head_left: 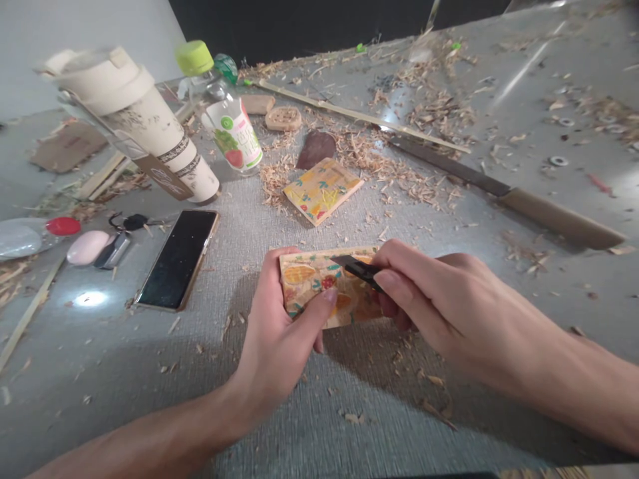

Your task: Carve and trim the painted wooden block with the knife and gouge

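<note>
My left hand (287,309) grips a small rectangular wooden board (302,276) by its left end, thumb lying across the front. Orange, red and green shapes are painted on the board. My right hand (429,293) is closed around a black utility knife (362,268), whose blade rests at or just over the board's upper part. My right fingers hide most of the knife's handle and the board's right end. Beyond my hands lies a second painted wooden board (324,189), with a dark reddish-brown piece (316,148) behind it.
A phone (178,259), a cream tumbler (170,143) and a plastic bottle (234,136) stand or lie at left. A long blade with a wooden handle (559,216) lies at right. Wood shavings (399,179) and a thin wooden strip (359,114) lie across the table.
</note>
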A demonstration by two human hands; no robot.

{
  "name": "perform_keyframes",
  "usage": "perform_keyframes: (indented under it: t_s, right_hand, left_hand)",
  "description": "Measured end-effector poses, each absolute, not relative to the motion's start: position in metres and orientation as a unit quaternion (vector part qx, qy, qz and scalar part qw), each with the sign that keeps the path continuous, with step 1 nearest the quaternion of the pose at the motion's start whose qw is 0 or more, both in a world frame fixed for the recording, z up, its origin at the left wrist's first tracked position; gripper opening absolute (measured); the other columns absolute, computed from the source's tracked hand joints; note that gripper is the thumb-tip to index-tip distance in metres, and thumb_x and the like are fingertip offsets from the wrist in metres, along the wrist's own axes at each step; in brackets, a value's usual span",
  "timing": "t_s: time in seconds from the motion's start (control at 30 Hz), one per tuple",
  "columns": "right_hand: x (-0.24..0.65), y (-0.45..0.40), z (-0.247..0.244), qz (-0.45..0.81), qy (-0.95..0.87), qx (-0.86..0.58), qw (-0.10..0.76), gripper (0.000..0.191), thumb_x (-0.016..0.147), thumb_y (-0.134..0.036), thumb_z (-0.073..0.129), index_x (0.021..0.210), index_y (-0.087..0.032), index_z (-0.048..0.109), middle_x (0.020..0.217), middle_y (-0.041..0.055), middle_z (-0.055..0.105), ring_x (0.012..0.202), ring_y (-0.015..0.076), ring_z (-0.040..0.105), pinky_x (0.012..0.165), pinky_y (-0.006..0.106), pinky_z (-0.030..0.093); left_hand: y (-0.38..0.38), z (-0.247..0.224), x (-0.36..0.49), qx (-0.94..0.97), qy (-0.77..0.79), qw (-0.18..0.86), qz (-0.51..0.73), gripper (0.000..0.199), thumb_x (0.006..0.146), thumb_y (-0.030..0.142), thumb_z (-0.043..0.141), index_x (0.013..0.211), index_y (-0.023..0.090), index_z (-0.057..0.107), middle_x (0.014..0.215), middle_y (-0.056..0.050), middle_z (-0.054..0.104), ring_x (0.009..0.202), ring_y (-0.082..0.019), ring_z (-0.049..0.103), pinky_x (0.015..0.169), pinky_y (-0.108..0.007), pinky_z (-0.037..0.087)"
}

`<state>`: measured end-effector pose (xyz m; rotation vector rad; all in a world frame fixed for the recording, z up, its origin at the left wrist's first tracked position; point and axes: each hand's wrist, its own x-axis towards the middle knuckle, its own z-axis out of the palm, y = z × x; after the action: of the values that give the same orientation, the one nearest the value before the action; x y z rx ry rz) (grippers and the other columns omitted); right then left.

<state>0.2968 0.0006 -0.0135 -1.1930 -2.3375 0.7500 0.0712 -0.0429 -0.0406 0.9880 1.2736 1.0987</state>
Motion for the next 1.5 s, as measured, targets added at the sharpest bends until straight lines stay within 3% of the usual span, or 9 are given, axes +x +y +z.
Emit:
perform_keyframes:
  t_s: [0.2,0.4,0.6,0.77,0.9,1.07,1.2,1.33,1.5]
  right_hand:
    - [0.297,0.000,-0.021,0.241,-0.836,-0.458,0.184,0.033,0.121,-0.044,0.048,0.091,-0.030,0.045,0.056,-0.0087,0.044,0.043,0.0128,0.038,0.047,0.031,0.021]
    - [0.299,0.002,-0.018,0.253,-0.855,-0.419,0.170,0.029,0.121,-0.042,0.050,0.099,-0.026,0.061,0.060,-0.0072,0.054,0.047,0.0128,0.044,0.050,0.030,0.026]
    - [0.302,0.004,-0.016,0.220,-0.854,-0.436,0.179,0.037,0.124,-0.041,0.044,0.092,-0.027,0.055,0.060,-0.0053,0.057,0.044,0.0128,0.050,0.049,0.032,0.025]
    - [0.305,0.002,-0.013,0.215,-0.844,-0.447,0.203,0.016,0.122,-0.041,0.046,0.117,-0.028,0.055,0.058,-0.0091,0.058,0.043,0.0159,0.055,0.046,0.030,0.033]
    - [0.310,0.004,-0.014,0.196,-0.853,-0.432,0.220,0.016,0.114,-0.032,0.056,0.129,-0.027,0.051,0.076,-0.0049,0.071,0.047,0.0159,0.061,0.047,0.030,0.041]
    - [0.311,0.007,-0.014,0.210,-0.876,-0.373,0.222,0.023,0.114,-0.020,0.055,0.135,-0.024,0.063,0.104,0.0057,0.084,0.073,0.0201,0.077,0.060,0.032,0.052]
    - [0.310,0.000,-0.014,0.189,-0.882,-0.368,0.225,0.037,0.119,-0.022,0.052,0.154,-0.027,0.064,0.115,0.0048,0.083,0.073,0.0161,0.074,0.064,0.030,0.052]
    - [0.308,-0.004,-0.017,0.161,-0.886,-0.362,0.241,0.036,0.120,-0.020,0.051,0.151,-0.024,0.069,0.114,0.0055,0.083,0.064,0.0128,0.065,0.059,0.030,0.046]
    - [0.306,-0.001,-0.016,0.148,-0.894,-0.343,0.248,0.037,0.117,-0.013,0.052,0.148,-0.019,0.073,0.118,0.0097,0.085,0.066,0.0122,0.066,0.060,0.029,0.048]
  left_hand:
    - [-0.043,-0.040,0.072,0.415,0.546,0.560,0.464,0.041,0.097,0.026,0.087,0.123,0.027,0.055,0.093,0.006,0.076,0.055,-0.008,0.059,0.044,-0.016,0.055]
    - [-0.043,-0.039,0.072,0.413,0.541,0.563,0.469,0.043,0.094,0.020,0.083,0.124,0.027,0.054,0.096,0.006,0.077,0.056,-0.007,0.058,0.045,-0.015,0.056]
    - [-0.042,-0.040,0.073,0.406,0.541,0.565,0.472,0.044,0.089,0.018,0.082,0.123,0.026,0.055,0.094,0.005,0.075,0.060,-0.009,0.058,0.045,-0.016,0.056]
    - [-0.042,-0.040,0.073,0.397,0.538,0.563,0.486,0.050,0.093,0.021,0.081,0.134,0.026,0.052,0.104,0.000,0.077,0.070,-0.013,0.067,0.049,-0.019,0.060]
    - [-0.042,-0.040,0.074,0.389,0.531,0.566,0.497,0.056,0.097,0.027,0.082,0.143,0.027,0.050,0.115,-0.004,0.078,0.085,-0.018,0.077,0.055,-0.022,0.065]
    - [-0.042,-0.042,0.073,0.379,0.521,0.577,0.503,0.062,0.100,0.030,0.083,0.151,0.031,0.047,0.130,-0.006,0.078,0.104,-0.025,0.082,0.064,-0.029,0.073]
    - [-0.043,-0.044,0.071,0.379,0.527,0.569,0.504,0.064,0.100,0.030,0.084,0.153,0.034,0.048,0.130,-0.005,0.078,0.106,-0.026,0.083,0.064,-0.028,0.072]
    - [-0.044,-0.045,0.070,0.381,0.534,0.566,0.500,0.069,0.101,0.030,0.085,0.158,0.036,0.046,0.130,-0.006,0.080,0.103,-0.027,0.084,0.062,-0.028,0.070]
    - [-0.043,-0.045,0.071,0.380,0.529,0.572,0.499,0.069,0.100,0.026,0.083,0.155,0.036,0.042,0.129,-0.006,0.081,0.103,-0.025,0.085,0.063,-0.026,0.069]
